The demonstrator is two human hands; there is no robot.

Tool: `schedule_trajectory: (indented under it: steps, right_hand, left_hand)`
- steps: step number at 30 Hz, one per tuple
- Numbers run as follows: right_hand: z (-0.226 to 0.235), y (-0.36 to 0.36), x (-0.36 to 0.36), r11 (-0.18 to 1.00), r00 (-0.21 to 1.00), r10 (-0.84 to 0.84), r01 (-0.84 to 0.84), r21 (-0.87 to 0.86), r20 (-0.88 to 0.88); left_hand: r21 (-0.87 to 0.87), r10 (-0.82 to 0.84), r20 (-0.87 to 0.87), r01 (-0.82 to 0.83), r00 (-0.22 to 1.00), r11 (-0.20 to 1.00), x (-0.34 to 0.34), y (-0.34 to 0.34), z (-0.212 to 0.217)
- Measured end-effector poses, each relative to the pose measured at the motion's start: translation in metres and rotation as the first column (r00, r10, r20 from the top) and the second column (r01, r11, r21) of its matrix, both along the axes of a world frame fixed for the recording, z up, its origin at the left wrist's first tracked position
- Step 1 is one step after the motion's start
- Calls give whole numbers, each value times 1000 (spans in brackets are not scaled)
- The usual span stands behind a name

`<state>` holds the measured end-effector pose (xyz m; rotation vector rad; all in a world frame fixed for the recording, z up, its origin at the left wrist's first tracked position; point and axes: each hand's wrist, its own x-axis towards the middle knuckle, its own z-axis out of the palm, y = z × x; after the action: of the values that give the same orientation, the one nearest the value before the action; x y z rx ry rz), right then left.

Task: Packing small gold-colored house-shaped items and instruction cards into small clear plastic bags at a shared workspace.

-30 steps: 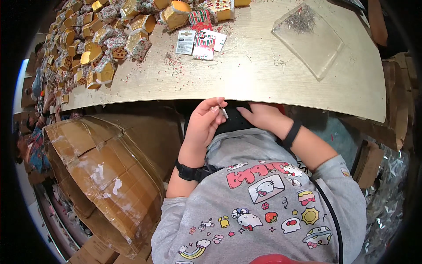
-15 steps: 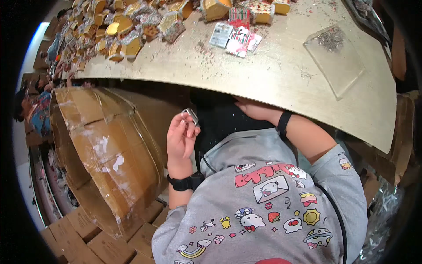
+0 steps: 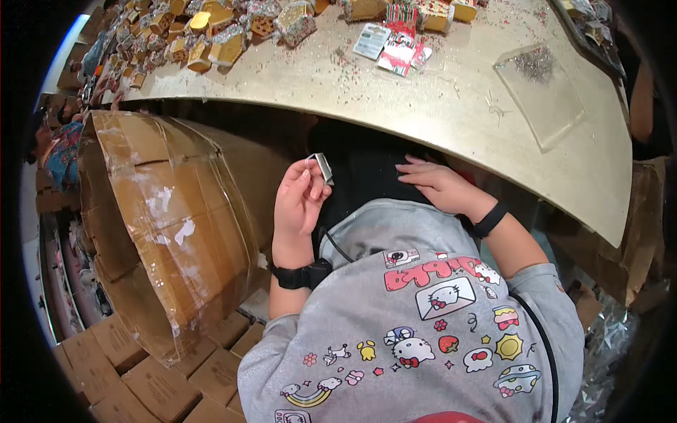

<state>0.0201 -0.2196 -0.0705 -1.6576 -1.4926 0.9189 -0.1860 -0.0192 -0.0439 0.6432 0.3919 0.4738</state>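
Note:
My left hand (image 3: 300, 201) is raised beside my lap, left of the middle, its thumb and fingers pinched on a small flat silvery metal piece (image 3: 324, 169) with a bent end. What kind of piece it is I cannot make out. My right hand (image 3: 441, 185) lies palm down on my dark-clothed lap (image 3: 367, 169), fingers stretched out and nothing in them, just below the table's near edge. Small printed cards (image 3: 398, 55) lie together on the pale table (image 3: 423, 106), beyond both hands.
Many glittery house-shaped pieces (image 3: 229, 49) crowd the table's far left. A clear glitter-strewn sheet (image 3: 546, 113) lies at right, near a dark tray (image 3: 592, 35). A large open carton (image 3: 204, 233) stands left, above stacked cartons (image 3: 162, 388). Another person (image 3: 65, 151) sits far left.
My right hand has come out from under the table edge onto my lap, fingers now in view. My left hand has risen slightly, still pinching the metal piece. The view has shifted a little.

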Motion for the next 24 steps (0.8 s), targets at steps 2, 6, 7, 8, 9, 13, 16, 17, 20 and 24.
schedule_trajectory:
  steps: [2,6,7,8,9,13,16,17,20,24]
  right_hand:
    - [10,-4,-4,999,998,-34,34,3,-55]
    - [18,-12,-12,1000,993,-2,4,19,-119]
    - [21,-14,-15,999,986,-17,21,24,-163]
    - [25,-16,-18,999,978,-33,40,29,-207]
    - [28,-16,-21,996,987,-37,50,79,-156]
    - [52,-24,-21,984,994,-87,95,148,-62]
    - [84,-27,-8,952,969,-248,242,190,8]
    - [94,-25,-2,921,938,-324,283,266,122]
    - [110,-8,25,837,785,-493,309,451,376]
    - [103,7,33,886,514,-452,350,303,729]
  left_hand:
    - [-28,-5,37,6,999,1000,2,-1,-1]
    - [-39,9,35,-8,999,999,-4,-2,-8]
    - [-43,13,37,-11,999,999,-5,-4,-9]
    - [-57,19,39,-17,999,998,-5,-5,-10]
    - [-70,26,41,-23,999,997,-4,-6,-10]
    - [-19,-10,9,10,1000,1000,0,-10,-6]
    - [52,-44,-106,50,993,997,-2,-6,-5]
    - [76,-26,-134,36,991,996,-3,-5,-2]
    - [117,-12,-137,28,991,993,-3,0,0]
    - [112,1,-181,20,983,994,3,0,9]
